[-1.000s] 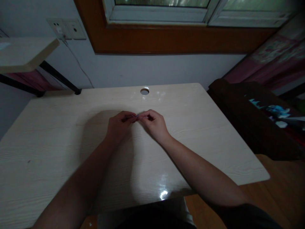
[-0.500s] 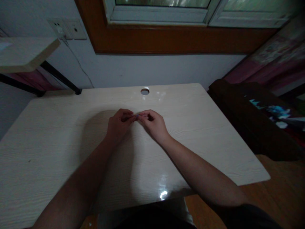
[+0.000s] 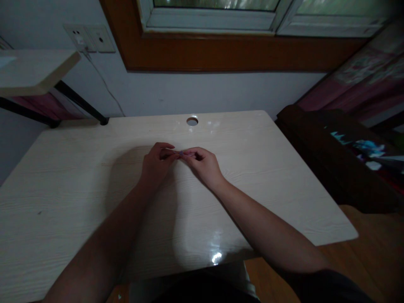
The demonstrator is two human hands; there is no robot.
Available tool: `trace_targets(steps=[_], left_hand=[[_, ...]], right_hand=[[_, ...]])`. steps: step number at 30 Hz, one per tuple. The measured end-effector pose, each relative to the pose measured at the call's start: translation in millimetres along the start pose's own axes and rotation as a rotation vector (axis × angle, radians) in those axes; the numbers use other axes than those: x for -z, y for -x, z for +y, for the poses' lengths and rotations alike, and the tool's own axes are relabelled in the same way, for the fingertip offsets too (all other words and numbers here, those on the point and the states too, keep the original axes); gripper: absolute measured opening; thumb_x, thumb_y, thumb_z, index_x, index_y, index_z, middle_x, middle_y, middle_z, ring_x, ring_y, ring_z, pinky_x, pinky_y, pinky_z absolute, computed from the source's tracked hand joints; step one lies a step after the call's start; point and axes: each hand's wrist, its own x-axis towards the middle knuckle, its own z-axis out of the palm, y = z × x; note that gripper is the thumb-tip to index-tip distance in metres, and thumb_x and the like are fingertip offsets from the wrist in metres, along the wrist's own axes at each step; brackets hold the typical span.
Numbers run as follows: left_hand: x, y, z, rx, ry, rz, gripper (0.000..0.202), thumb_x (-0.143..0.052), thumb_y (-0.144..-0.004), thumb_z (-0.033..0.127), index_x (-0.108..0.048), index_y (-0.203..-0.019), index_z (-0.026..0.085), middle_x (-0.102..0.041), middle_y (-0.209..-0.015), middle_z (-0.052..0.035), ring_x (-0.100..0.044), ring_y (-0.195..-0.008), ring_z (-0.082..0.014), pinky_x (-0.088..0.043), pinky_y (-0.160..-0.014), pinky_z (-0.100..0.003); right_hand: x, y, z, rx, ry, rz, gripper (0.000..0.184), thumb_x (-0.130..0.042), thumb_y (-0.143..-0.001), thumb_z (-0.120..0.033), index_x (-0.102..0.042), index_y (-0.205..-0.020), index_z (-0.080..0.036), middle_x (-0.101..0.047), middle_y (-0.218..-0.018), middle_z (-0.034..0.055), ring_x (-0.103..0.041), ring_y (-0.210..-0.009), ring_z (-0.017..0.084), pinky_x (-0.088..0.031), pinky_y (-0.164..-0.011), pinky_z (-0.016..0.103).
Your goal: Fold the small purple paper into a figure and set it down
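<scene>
Both of my hands meet over the middle of a pale wooden desk (image 3: 284,176). My left hand (image 3: 155,164) and my right hand (image 3: 204,165) are closed in pinches, fingertips touching. Between the fingertips sits a tiny purplish thing (image 3: 181,154), too small and dim to name. Both forearms reach in from the bottom of the view and rest low over the desk.
A round cable hole (image 3: 192,121) is at the desk's far edge. A side shelf (image 3: 34,69) on black legs stands at the left, wall sockets (image 3: 88,38) above it. A dark wooden bed frame (image 3: 318,143) borders the right. A window sill (image 3: 221,54) runs above.
The hands stay in nearly the same place. The left hand's fingers have lifted slightly and the pinch has shifted a little.
</scene>
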Motion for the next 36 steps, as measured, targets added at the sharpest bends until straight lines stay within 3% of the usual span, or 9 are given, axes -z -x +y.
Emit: trace_targets(steps=[12,18,30,36], left_hand=[[-2.2,-2,-1,0.031,0.142,-0.058,0.034,-0.076,-0.075,0.024,-0.057,-0.103,0.021,-0.072,-0.081,0.0000,-0.072,-0.080,-0.0177,-0.057,-0.078,-0.031],[-3.4,-2,2,0.067,0.198,-0.018,0.039,-0.081,-0.071,0.025,-0.059,-0.104,0.021,-0.071,-0.083,0.0004,-0.070,-0.077,-0.0154,-0.055,-0.075,-0.028],[0.2,-2,7,0.075,0.042,0.037,0.036,-0.084,-0.068,0.032,-0.059,-0.092,0.019,-0.071,-0.080,-0.0007,-0.070,-0.076,-0.0164,-0.054,-0.071,-0.027],[1.2,-4,4,0.061,0.076,0.005,0.039,-0.085,-0.066,0.032,-0.056,-0.089,0.019,-0.069,-0.078,0.0004,-0.069,-0.074,-0.0156,-0.053,-0.068,-0.026]], right_hand=[[0,1,-2,-0.006,-0.006,-0.009,0.023,-0.073,-0.079,-0.041,-0.074,-0.088,-0.021,-0.072,-0.081,0.0030,-0.062,-0.070,0.015,-0.049,-0.067,0.028],[0,2,-4,0.017,-0.013,0.007,0.022,-0.074,-0.078,-0.040,-0.074,-0.087,-0.020,-0.072,-0.081,0.0030,-0.062,-0.071,0.014,-0.049,-0.069,0.027],[0,1,1,-0.022,-0.052,-0.029,0.028,-0.075,-0.077,-0.044,-0.075,-0.093,-0.021,-0.073,-0.085,0.0036,-0.065,-0.074,0.016,-0.051,-0.071,0.029],[1,1,2,-0.026,-0.044,-0.047,0.025,-0.074,-0.078,-0.043,-0.075,-0.091,-0.021,-0.073,-0.083,0.0038,-0.065,-0.074,0.017,-0.051,-0.070,0.029]])
